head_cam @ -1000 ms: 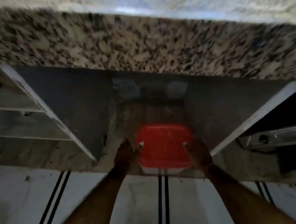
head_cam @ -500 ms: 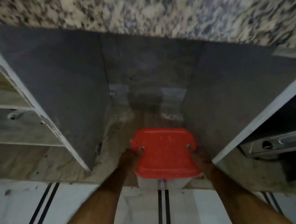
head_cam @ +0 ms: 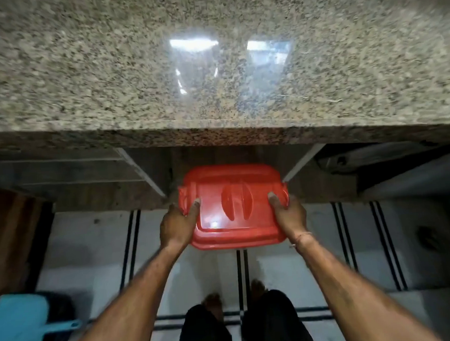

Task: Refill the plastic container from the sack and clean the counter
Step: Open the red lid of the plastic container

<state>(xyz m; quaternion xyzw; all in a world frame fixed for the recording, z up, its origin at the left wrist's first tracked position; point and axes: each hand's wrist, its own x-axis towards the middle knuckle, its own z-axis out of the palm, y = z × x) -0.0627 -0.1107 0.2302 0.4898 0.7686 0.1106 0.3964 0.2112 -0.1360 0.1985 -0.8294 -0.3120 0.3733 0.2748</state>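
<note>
There, I had the left hand and the right hand clamped on opposite sides of the red-lidded plastic container, thumbs pressed on top, and it hung level just below the near edge of the granite worktop, above the tiled floor.

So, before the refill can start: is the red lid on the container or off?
On. The red lid sits flat, hiding what is beneath; left hand and right hand grip its ends. Clips latched: cannot tell.
</note>
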